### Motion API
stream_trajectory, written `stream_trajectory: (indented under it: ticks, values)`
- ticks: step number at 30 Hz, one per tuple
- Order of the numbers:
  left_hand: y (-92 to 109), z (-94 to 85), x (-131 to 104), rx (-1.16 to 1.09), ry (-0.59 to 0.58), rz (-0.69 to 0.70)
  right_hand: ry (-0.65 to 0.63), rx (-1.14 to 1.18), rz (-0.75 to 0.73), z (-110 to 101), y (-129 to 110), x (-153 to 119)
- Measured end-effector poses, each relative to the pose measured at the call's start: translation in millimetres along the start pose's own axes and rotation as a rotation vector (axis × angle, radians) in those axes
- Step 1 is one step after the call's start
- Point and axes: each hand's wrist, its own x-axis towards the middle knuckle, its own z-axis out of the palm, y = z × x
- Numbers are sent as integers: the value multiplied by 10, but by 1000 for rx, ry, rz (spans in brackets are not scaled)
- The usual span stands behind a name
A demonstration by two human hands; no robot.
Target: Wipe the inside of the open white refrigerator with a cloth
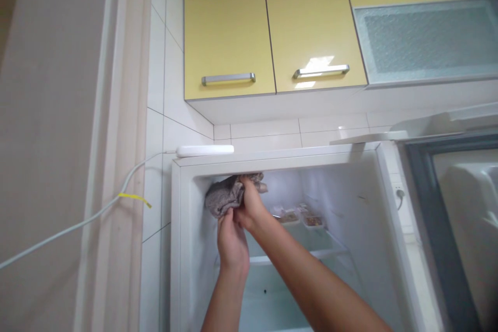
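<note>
Both of my hands are inside the open fridge [177,249], up at its top left corner. A bunched grey-brown cloth [223,197] lies against the ceiling and left wall there. My left hand [232,241] is closed on the cloth's lower edge, with the fingertips partly hidden. Just above and to the right, my right hand [249,205] grips the same cloth, its thumb pressed along it. The two hands touch or nearly touch each other.
Small packs of food [311,218] sit on an upper glass shelf [303,255] behind my right forearm. The fridge door [436,238] stands open at right. A white device [205,150] with a cable [128,179] lies on the fridge top. Yellow cabinets [229,26] hang above.
</note>
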Motion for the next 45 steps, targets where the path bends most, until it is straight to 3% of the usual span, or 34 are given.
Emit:
stream_trajectory:
  ticks: [4,7,10,12,15,19,21,23,28,33,38,42,45]
  values:
    - [26,203,86,-50,-34,-7,95,-27,131,-114,-227,-136]
    - [12,321,197,-66,-69,52,149,-99,42,-188,-377,-308]
    - [83,485,275,-110,-70,-3,164,-277,-182,-440,-482,-564]
    - [191,602,269,-179,-81,-63,207,-492,-366,-796,-552,-754]
    - [378,732,184,-267,-109,-123,254,-1055,-648,-1582,-664,-1001]
    - [497,760,124,-224,-162,-171,336,-1622,-771,-2670,-723,-1204]
    - [480,739,198,-237,-162,-154,384,-1797,-829,-3057,-686,-1269]
    - [425,725,348,-296,-152,-133,372,-1923,-917,-3307,-625,-1325]
    - [145,704,888,-379,-177,-49,242,-2035,-1019,-3530,-548,-1402]
    - [-310,643,1471,-408,-186,-56,189,-2070,-1151,-3647,-592,-1375]
    - [-846,596,2025,-495,-20,-89,219,-2081,-1145,-3796,-541,-1348]
    - [-1136,538,2281,-487,62,-116,260,-2024,-1152,-3857,-463,-1333]
    - [-1174,506,2311,-470,88,-122,298,-2012,-1162,-3867,-444,-1326]
